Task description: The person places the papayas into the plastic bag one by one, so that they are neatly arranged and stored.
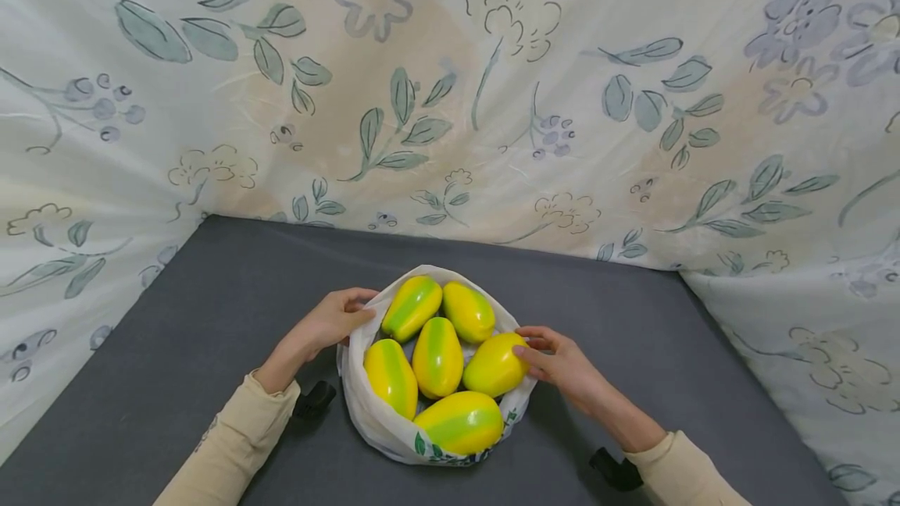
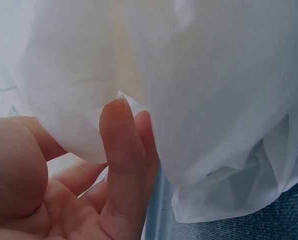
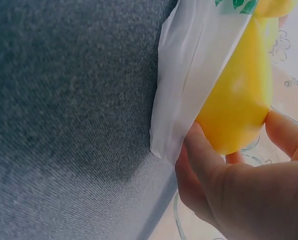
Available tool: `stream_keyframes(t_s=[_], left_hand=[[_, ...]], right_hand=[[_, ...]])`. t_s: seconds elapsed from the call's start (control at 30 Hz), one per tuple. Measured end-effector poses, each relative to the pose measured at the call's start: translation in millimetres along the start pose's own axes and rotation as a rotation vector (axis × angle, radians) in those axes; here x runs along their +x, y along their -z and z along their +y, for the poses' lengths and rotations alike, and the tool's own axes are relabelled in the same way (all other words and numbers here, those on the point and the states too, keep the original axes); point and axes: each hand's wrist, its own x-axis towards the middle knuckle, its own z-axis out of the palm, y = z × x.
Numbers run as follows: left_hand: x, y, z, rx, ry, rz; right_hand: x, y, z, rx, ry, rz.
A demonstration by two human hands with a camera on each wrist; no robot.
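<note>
A white plastic bag [image 1: 357, 404] with green print stands wide-mouthed on the dark grey surface, its rim rolled low. Several glossy yellow papayas [image 1: 437, 358] with green streaks fill it. At the upper left rim, my left hand [image 1: 336, 322] holds the bag, the thumb over the edge and the fingers outside; white plastic [image 2: 214, 90] fills most of the left wrist view. On the right side, my right hand [image 1: 562, 365] grips the rightmost papaya [image 1: 495, 365], the thumb on its skin and the fingers at the bag's edge. In the right wrist view this papaya [image 3: 239, 95] rises beside the white plastic.
A dark grey cloth [image 1: 260, 264] covers the table under the bag. Pale floral fabric [image 1: 450, 100] hangs behind and along both sides. Black wrist devices [image 1: 314, 400] sit below each forearm.
</note>
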Motion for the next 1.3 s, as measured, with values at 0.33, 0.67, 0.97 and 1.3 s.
stream_keyframes(t_s=[0.33,0.67,0.97,1.3], left_hand=[[6.0,-2.9,0.1,0.034,0.012,0.008],[7.2,2.1,2.3,0.126,-0.022,-0.008],[6.0,8.7,-3.1,0.269,-0.114,0.173],[2.6,5.9,-26.9,0.231,-0.171,0.344]], right_hand=[[-2,5,-1,-0.028,-0.007,-0.009],[-1,5,-1,-0.093,0.059,-0.015],[9,8,-3,-0.054,0.067,-0.072],[13,10,5,-0.162,0.129,-0.017]])
